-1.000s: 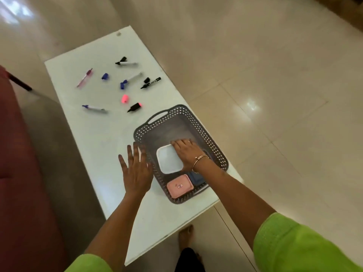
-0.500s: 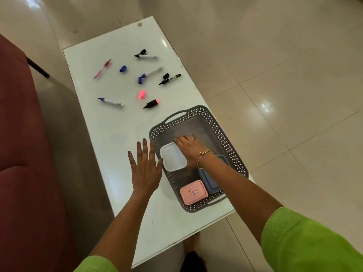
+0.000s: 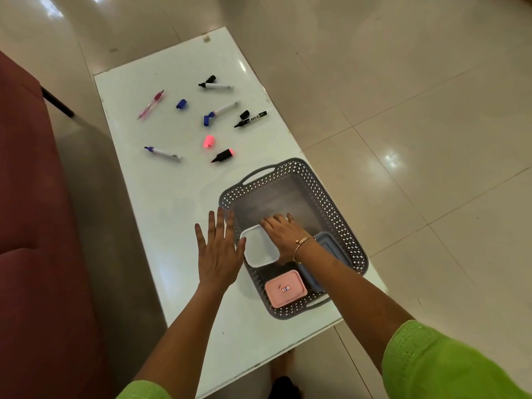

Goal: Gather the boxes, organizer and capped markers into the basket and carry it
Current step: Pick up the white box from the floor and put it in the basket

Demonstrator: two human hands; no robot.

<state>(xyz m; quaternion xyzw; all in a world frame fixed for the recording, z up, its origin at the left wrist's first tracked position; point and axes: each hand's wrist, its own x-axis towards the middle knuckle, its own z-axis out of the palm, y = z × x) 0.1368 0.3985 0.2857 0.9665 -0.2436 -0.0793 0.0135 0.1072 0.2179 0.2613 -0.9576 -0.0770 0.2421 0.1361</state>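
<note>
Grey lattice basket [image 3: 339,203] on a glossy white table [image 3: 161,214], cream tiled floor [image 3: 417,110] around.

The basket's walls are pierced with a diamond pattern showing white; inside lie a white box [image 3: 257,249], a pink box [image 3: 285,288] with a small red-edged label, and a blue box [image 3: 331,249]. At upper centre, scattered markers: a pink pen [image 3: 150,104], a loose blue cap [image 3: 181,104], a white marker [image 3: 214,85] tipped black, a white marker with a blue cap [image 3: 220,112], a black marker [image 3: 250,119], a neon pink cap [image 3: 208,141], a black-and-pink highlighter [image 3: 222,155], and a white, purple-tipped marker [image 3: 162,152]. Lime green sleeves [image 3: 449,367] fill the lower edge; a gold bangle [image 3: 302,244] circles the wrist. A maroon sofa [image 3: 34,254] fills the left.
</note>
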